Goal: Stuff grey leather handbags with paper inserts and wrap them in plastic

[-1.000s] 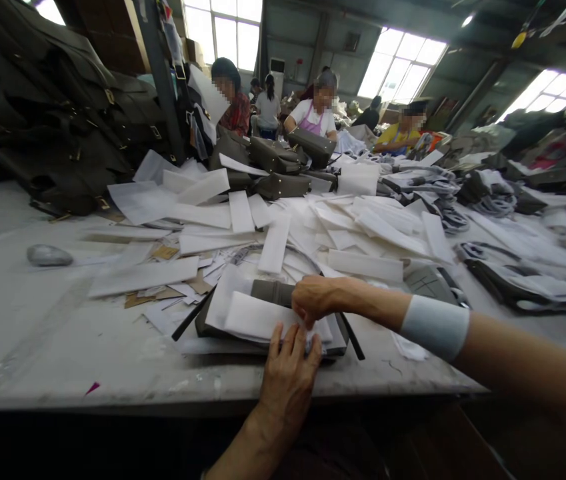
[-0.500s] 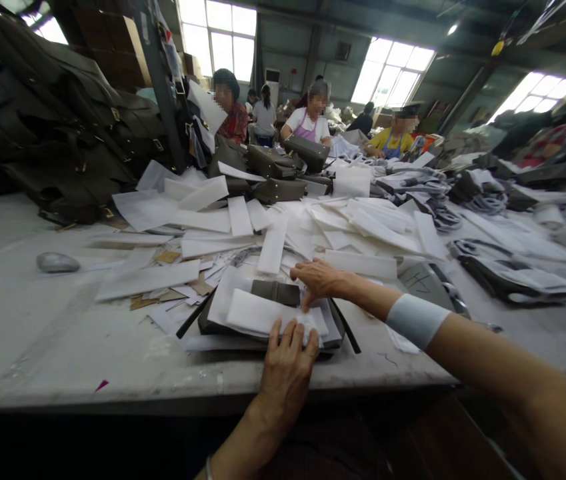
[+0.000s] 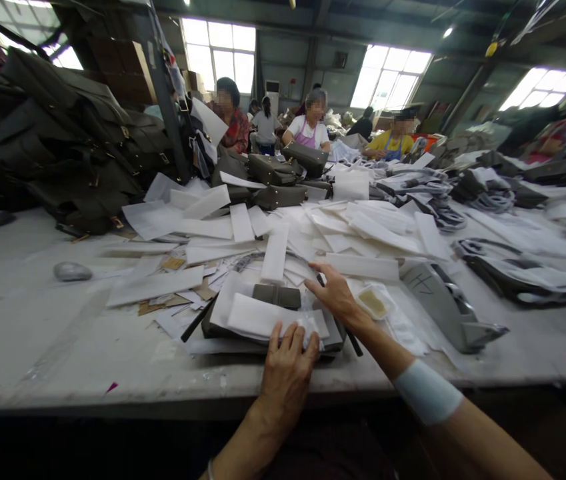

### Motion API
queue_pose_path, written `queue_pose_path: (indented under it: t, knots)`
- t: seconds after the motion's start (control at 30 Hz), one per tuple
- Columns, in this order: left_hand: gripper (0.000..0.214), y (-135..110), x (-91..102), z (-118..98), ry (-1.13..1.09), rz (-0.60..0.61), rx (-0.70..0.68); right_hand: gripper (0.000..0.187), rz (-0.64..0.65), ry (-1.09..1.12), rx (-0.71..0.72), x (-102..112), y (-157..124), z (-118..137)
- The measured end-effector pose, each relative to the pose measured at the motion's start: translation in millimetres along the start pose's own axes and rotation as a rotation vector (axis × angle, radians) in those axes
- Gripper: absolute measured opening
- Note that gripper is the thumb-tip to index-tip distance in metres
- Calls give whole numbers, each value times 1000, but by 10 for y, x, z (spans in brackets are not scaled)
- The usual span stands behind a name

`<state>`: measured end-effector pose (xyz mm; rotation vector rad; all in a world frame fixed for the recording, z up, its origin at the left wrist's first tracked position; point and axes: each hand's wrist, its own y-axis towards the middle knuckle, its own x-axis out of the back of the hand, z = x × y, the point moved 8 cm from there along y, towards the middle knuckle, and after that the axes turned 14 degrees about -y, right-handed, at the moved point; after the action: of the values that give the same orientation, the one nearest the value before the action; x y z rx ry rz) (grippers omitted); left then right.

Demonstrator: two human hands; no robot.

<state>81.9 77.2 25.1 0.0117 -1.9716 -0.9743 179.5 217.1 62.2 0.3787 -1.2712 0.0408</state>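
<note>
A dark olive handbag lies flat before me, with white foam sheets on top. Across its middle shows a short dark flap or strap piece. My left hand rests on the lower foam sheet, fingers stretched out and slightly apart. Over the bag's right side, my right hand hovers with thumb and fingers apart, near the grey-wrapped handle. I cannot tell whether its fingertips touch the handle. A small clear plastic piece lies by my left fingertips.
A grey tape dispenser stands to the right, beside a clear packet. Loose foam strips pile up behind the bag. Card scraps and a computer mouse lie left. Stacked bags rise farther left; several people work beyond.
My right hand has drawn rightward from the middle of the bag, and its forearm has lowered, uncovering the tape dispenser and packet. My left hand stays on the foam.
</note>
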Motion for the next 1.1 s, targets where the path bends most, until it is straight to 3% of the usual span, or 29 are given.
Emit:
queue_pose_path:
  t: [0.1, 0.2, 0.27, 0.33, 0.43, 0.53, 0.6, 0.73, 0.83, 0.97, 1.1]
  knots:
    - [34, -18, -24, 2, -36, 19, 18, 35, -87, 152, 193, 87, -468, 240]
    - [37, 11, 62, 26, -109, 82, -6, 38, -75, 96, 403, -46, -877, 394]
    - [35, 64, 227, 136, -124, 136, -31, 43, -75, 12, 490, -153, -1017, 438]
    - [32, 128, 482, 402, -49, 153, -3, 56, -82, -70, 539, -235, -1070, 469]
    - [34, 148, 869, 980, 121, 128, 132, 65, -128, -163, 576, -288, -1078, 500]
    - [35, 13, 938, 1263, 70, 181, 144, 65, -132, -190, 589, -273, -1014, 425]
    - [37, -119, 861, 1214, 51, 175, 144, 66, -72, -176, 599, -210, -922, 299]
    - [36, -290, 629, 790, 115, 72, 180, 59, 66, -136, 582, 38, -720, 64]
    - [32, -268, 522, 538, 120, 13, 188, 69, 89, -130, 587, 67, -742, 185]
    - [23, -173, 536, 435, 72, 10, 102, 56, -73, -179, 568, -219, -1000, 502]
    - [22, -170, 601, 398, -6, 43, -32, 51, -275, -207, 519, -355, -1172, 573]
